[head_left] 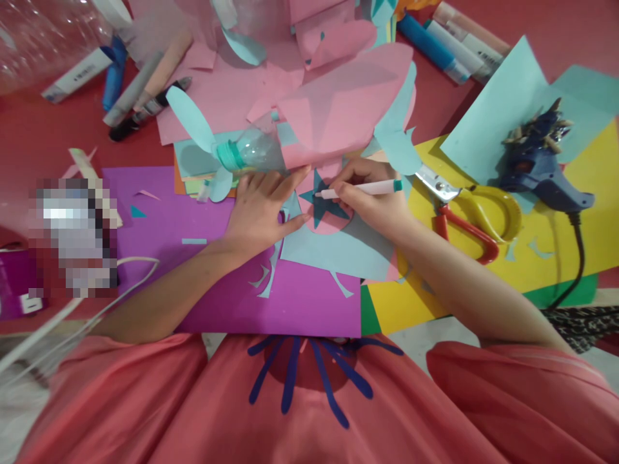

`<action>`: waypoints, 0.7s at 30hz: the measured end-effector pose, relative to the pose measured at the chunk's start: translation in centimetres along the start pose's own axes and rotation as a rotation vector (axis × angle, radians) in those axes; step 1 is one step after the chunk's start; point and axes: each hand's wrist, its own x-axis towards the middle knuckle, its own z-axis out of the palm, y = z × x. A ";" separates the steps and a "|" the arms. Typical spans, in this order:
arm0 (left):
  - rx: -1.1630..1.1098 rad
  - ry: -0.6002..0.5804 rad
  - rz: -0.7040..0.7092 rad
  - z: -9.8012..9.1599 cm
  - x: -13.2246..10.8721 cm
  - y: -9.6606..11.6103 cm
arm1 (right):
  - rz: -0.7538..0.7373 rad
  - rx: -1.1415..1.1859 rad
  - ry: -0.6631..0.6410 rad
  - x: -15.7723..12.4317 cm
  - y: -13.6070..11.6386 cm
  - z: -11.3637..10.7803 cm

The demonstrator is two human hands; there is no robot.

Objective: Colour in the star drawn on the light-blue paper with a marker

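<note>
My right hand [370,193] is closed around a white marker with a green end [374,188]. Its tip meets a dark teal star [323,198] on a pink paper piece [333,223], which rests on light blue paper [348,248]. My left hand [264,209] lies flat with fingers spread, thumb and index finger at the left side of the pink piece. Just beyond the hands is a clear plastic bottle [261,149] with a teal cap, wrapped in pink paper [345,103]. Light blue paper blades [193,119] stick out at the cap.
Scissors with red and yellow handles [476,219] lie right of my right hand. Farther right, a blue glue gun [546,167] trails a black cord. Several markers [430,48] lie at the back. Purple card [309,299] with paper scraps lies in front; a white cable [120,290] runs at left.
</note>
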 end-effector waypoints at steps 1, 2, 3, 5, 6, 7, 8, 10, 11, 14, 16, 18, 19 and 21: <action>0.002 -0.009 -0.005 -0.1 0.0 0.1 | -0.005 0.012 0.008 0.0 0.0 0.1; 0.006 -0.018 -0.012 -0.1 0.0 0.1 | -0.005 0.025 0.014 0.0 0.0 0.1; 0.010 -0.025 -0.018 -0.2 0.0 0.2 | -0.002 0.037 0.020 0.0 0.1 0.2; 0.014 -0.032 -0.025 -0.3 0.0 0.2 | 0.012 0.052 0.033 0.0 0.1 0.3; 0.015 -0.030 -0.025 -0.3 0.0 0.2 | 0.017 0.057 0.038 0.0 0.2 0.4; 0.015 -0.027 -0.025 -0.3 0.0 0.2 | 0.019 0.059 0.043 0.0 0.4 0.4; 0.013 -0.025 -0.023 -0.3 0.0 0.2 | 0.019 0.062 0.046 0.0 0.5 0.4; 0.010 -0.022 -0.026 -0.3 0.0 0.2 | 0.007 0.068 0.046 -0.1 0.7 0.4; 0.010 -0.026 -0.030 -0.4 0.0 0.3 | -0.006 0.061 0.045 -0.1 0.8 0.3; 0.007 -0.054 -0.044 -0.5 0.1 0.4 | -0.080 -0.020 -0.010 -0.3 0.4 -0.1; 0.000 -0.072 -0.056 -0.6 0.2 0.5 | -0.186 -0.087 -0.119 -0.7 -0.2 -0.4; -0.016 -0.069 -0.069 -0.6 0.2 0.5 | -0.369 -0.130 -0.199 -1.1 -0.8 -1.1; -0.027 -0.065 -0.075 -0.6 0.2 0.5 | -0.469 -0.143 -0.188 -1.3 -1.0 -1.6; -0.053 -0.059 -0.081 -0.6 0.1 0.5 | -0.557 -0.157 -0.085 -1.6 -1.0 -2.9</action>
